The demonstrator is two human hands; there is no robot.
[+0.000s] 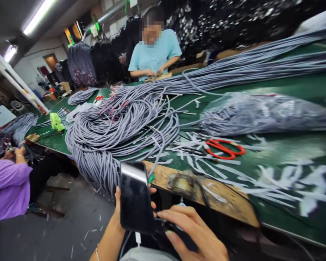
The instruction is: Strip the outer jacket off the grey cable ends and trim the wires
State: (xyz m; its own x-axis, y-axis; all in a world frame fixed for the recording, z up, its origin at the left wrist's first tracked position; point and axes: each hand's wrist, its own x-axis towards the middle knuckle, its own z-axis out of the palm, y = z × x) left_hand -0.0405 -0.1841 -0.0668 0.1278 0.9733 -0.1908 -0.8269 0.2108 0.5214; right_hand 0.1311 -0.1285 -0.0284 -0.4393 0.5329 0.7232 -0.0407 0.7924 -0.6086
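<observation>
A black smartphone (134,197) stands upright in my left hand (117,214), whose thumb and fingers wrap round its sides. From its lower end hangs a white cable plug (138,238). Just right of the phone, my right hand (191,228) is closed round a dark object (183,237) that the fingers partly cover; I cannot make out what it is. Behind the phone, a large heap of coiled grey cables (108,127) spills over the front edge of the green table (285,150).
Red-handled scissors (225,148) lie among white strips (263,192). A wooden board (233,206) carries a metal device (180,183) along the edge. Bagged cables (263,112) lie right. A person in light blue (154,54) is across; another in purple (9,185) sits left.
</observation>
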